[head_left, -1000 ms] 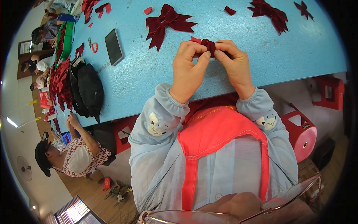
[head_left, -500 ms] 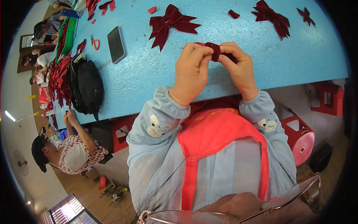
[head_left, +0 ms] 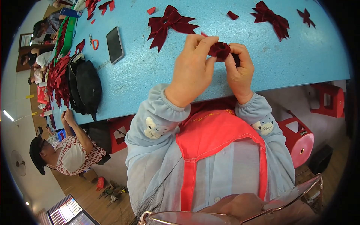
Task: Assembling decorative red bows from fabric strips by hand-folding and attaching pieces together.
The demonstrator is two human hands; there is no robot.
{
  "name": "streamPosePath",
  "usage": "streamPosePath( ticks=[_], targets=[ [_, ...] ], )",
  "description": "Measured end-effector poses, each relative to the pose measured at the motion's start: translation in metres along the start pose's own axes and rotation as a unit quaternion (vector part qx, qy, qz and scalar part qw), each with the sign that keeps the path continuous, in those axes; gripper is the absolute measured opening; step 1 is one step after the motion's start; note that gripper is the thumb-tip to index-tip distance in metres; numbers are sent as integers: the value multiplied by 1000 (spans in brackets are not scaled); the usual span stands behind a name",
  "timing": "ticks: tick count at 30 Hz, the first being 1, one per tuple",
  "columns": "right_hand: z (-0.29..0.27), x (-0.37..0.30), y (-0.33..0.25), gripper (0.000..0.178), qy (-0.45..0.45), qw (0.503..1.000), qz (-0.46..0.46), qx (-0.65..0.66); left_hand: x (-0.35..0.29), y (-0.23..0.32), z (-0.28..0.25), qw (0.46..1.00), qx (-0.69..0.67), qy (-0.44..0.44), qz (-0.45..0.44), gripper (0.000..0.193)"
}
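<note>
Between my two hands, above the near edge of the blue table, is a dark red velvet ribbon bent into a loop. My left hand pinches its left side with thumb and fingers. On its right side my right hand grips it, with the thumb below and the index finger curled over. Part of the ribbon is hidden behind my fingers. Just beyond my left hand lies a velvet bow with pointed tails. Another velvet bow is at the far right, near a small star-like velvet piece.
On the blue table lie a phone, orange-handled scissors, a black bag and a heap of red ribbons. A small ribbon piece lies farther off. A co-worker sits at left; red stools stand below the table.
The ribbon between my hands has turned, and its loop now shows more open. My left hand's fingers have shifted over it, and my right hand has moved slightly.
</note>
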State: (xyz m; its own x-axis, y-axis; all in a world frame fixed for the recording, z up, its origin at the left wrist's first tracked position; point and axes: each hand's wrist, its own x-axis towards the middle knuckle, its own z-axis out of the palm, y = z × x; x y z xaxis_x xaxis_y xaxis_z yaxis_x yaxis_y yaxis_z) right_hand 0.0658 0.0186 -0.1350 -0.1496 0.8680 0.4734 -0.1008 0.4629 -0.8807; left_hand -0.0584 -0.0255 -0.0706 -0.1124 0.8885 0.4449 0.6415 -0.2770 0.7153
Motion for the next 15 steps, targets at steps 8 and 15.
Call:
streamPosePath(
  ticks=[8,15],
  targets=[
    [-5,4,-3,6,5,998,33,54,9,-5,-6,962,209,-1,177,18],
    [6,12,7,5,-3,1000,6,-6,2,-13,-2,996,66,24,59,16]
  ],
)
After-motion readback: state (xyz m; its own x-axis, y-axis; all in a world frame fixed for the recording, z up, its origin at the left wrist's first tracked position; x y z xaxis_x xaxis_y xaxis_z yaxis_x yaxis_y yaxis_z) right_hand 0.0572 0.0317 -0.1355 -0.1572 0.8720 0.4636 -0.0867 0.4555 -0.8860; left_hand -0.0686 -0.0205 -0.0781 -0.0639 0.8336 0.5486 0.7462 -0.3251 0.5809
